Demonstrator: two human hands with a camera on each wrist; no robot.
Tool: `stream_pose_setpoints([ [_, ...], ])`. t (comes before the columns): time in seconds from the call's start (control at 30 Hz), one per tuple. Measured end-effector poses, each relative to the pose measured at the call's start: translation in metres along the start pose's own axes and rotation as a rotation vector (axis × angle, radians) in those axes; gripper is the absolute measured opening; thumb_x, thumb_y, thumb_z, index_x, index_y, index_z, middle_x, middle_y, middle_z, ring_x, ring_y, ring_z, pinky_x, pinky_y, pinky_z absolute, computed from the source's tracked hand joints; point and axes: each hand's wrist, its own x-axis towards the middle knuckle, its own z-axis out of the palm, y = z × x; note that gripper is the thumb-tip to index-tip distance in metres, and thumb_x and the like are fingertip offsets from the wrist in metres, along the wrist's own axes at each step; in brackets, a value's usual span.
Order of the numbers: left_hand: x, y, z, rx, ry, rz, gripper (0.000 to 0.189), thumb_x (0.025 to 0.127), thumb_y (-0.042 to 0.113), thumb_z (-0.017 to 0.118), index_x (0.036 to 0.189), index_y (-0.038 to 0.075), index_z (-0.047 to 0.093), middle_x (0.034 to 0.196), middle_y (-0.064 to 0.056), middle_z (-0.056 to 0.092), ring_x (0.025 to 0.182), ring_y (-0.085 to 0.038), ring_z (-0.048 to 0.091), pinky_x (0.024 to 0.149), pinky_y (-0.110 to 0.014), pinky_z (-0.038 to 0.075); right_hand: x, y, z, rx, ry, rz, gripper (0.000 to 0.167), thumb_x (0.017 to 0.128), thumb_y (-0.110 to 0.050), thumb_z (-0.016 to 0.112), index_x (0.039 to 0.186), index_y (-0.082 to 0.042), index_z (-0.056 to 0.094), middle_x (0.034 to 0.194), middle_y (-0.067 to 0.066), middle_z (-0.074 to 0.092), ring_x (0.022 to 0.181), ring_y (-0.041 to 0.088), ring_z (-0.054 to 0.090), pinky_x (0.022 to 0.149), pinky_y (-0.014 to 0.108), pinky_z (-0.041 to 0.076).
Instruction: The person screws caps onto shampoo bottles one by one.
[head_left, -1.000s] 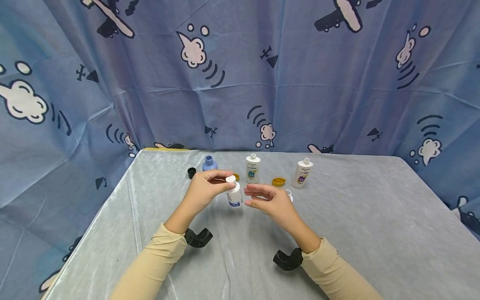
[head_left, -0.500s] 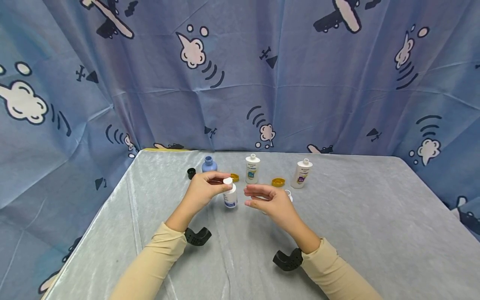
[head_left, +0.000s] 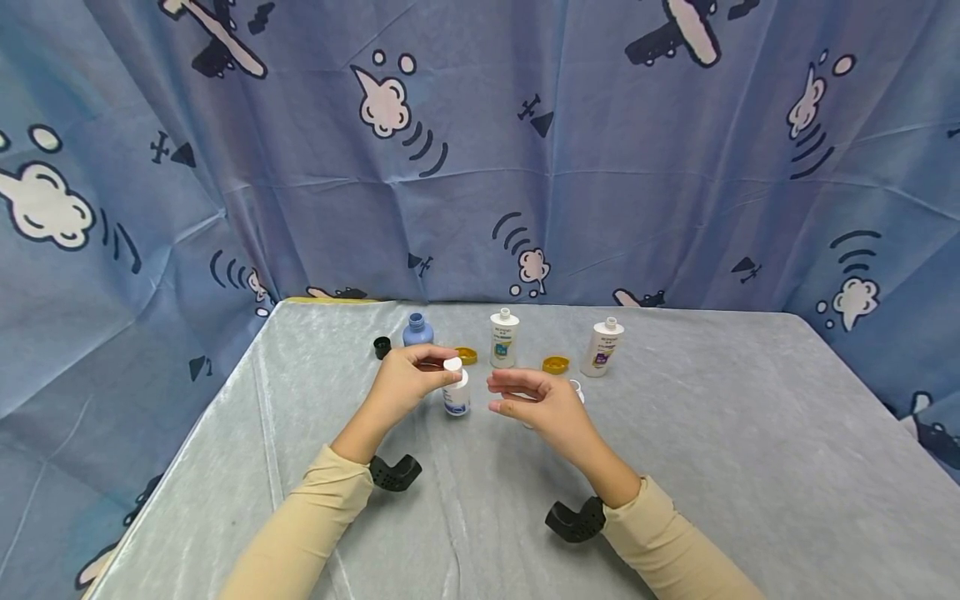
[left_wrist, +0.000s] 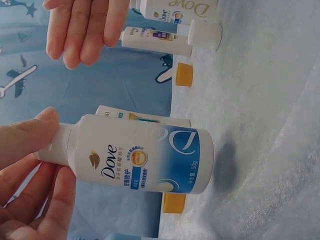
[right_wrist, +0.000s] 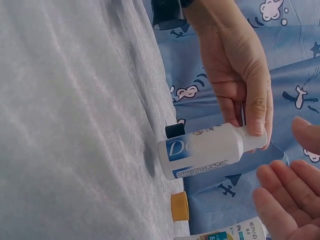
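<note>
A small white Dove bottle (left_wrist: 140,155) with a blue lower label hangs upright just over the cloth, its shadow beside the base in the left wrist view. My left hand (head_left: 405,382) pinches its white cap (head_left: 452,364) between thumb and fingers. To the right of the bottle, my right hand (head_left: 553,410) is held with extended, slightly bent fingers, apart from the bottle and holding nothing. Behind the right hand, another white Dove bottle (left_wrist: 180,10) is mostly hidden in the head view. A loose white cap (left_wrist: 205,35) lies near it.
Farther back stand an uncapped blue bottle (head_left: 417,332) and two uncapped white bottles, one with a teal label (head_left: 503,346), one with a purple label (head_left: 602,350). A black cap (head_left: 382,347) and two yellow caps (head_left: 556,364) lie among them. A patterned curtain (head_left: 480,167) hangs behind.
My left hand has swung the bottle slightly left and straightened it from a tilt to nearly upright. More of the left yellow cap now shows. The right hand has stayed nearly still.
</note>
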Motion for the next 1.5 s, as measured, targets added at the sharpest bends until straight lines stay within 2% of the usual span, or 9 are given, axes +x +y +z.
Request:
stream_pose_setpoints([
  [0.5, 0.002, -0.001, 0.002, 0.037, 0.010, -0.029, 0.029, 0.077, 0.011, 0.085, 0.104, 0.009, 0.077, 0.103, -0.008, 0.075, 0.087, -0.011, 0.069, 0.077, -0.028, 0.058, 0.000, -0.002, 0.000, -0.012, 0.008, -0.010, 0.040, 0.085, -0.002, 0.075, 0.123, 0.005, 0.065, 0.122, 0.024, 0.069, 0.117, 0.041, 0.064, 0.093, 0.025, 0.056],
  [0.83, 0.001, -0.004, 0.003, 0.035, -0.007, -0.005, 0.030, 0.077, 0.009, 0.084, 0.105, 0.005, 0.075, 0.098, -0.010, 0.075, 0.084, -0.010, 0.068, 0.074, -0.025, 0.057, -0.001, -0.002, 0.000, -0.008, 0.010, -0.015, 0.041, 0.085, -0.005, 0.077, 0.123, 0.004, 0.066, 0.121, 0.023, 0.069, 0.117, 0.043, 0.063, 0.091, 0.025, 0.057],
  [1.0, 0.001, -0.002, 0.002, 0.035, -0.030, -0.005, 0.034, 0.078, 0.011, 0.083, 0.110, 0.005, 0.073, 0.104, -0.011, 0.074, 0.093, -0.016, 0.070, 0.078, -0.028, 0.059, -0.001, -0.002, -0.001, -0.026, 0.026, -0.011, 0.042, 0.084, -0.007, 0.078, 0.124, 0.003, 0.066, 0.121, 0.021, 0.070, 0.117, 0.043, 0.064, 0.090, 0.025, 0.057],
  [1.2, -0.003, 0.007, 0.001, 0.084, -0.019, 0.000, 0.042, 0.081, 0.020, 0.082, 0.121, 0.012, 0.071, 0.124, -0.008, 0.070, 0.118, -0.025, 0.064, 0.096, -0.037, 0.056, -0.001, -0.006, -0.005, -0.028, 0.045, -0.023, 0.043, 0.084, -0.005, 0.078, 0.123, 0.004, 0.066, 0.121, 0.022, 0.070, 0.116, 0.043, 0.064, 0.092, 0.026, 0.057],
  [1.23, -0.004, 0.010, 0.000, 0.091, -0.013, 0.001, 0.042, 0.081, 0.021, 0.082, 0.121, 0.014, 0.070, 0.126, -0.007, 0.069, 0.120, -0.025, 0.063, 0.097, -0.038, 0.055, -0.001, -0.006, -0.006, -0.028, 0.046, -0.026, 0.042, 0.084, -0.005, 0.078, 0.123, 0.004, 0.066, 0.121, 0.022, 0.070, 0.115, 0.039, 0.066, 0.093, 0.026, 0.056],
  [1.43, -0.008, 0.016, -0.001, 0.088, 0.022, 0.011, 0.044, 0.081, 0.023, 0.083, 0.123, 0.019, 0.070, 0.130, -0.003, 0.068, 0.124, -0.026, 0.061, 0.101, -0.041, 0.053, -0.001, -0.011, -0.012, -0.046, 0.059, -0.029, 0.042, 0.084, -0.006, 0.078, 0.124, 0.003, 0.066, 0.122, 0.021, 0.069, 0.113, 0.027, 0.069, 0.094, 0.026, 0.056],
  [1.5, -0.009, 0.016, -0.001, 0.082, 0.021, 0.013, 0.044, 0.082, 0.023, 0.083, 0.124, 0.019, 0.070, 0.130, -0.001, 0.068, 0.125, -0.025, 0.060, 0.101, -0.042, 0.053, -0.001, -0.014, -0.016, -0.058, 0.085, -0.015, 0.042, 0.084, -0.007, 0.078, 0.124, 0.002, 0.066, 0.123, 0.020, 0.069, 0.116, 0.029, 0.067, 0.095, 0.026, 0.055],
])
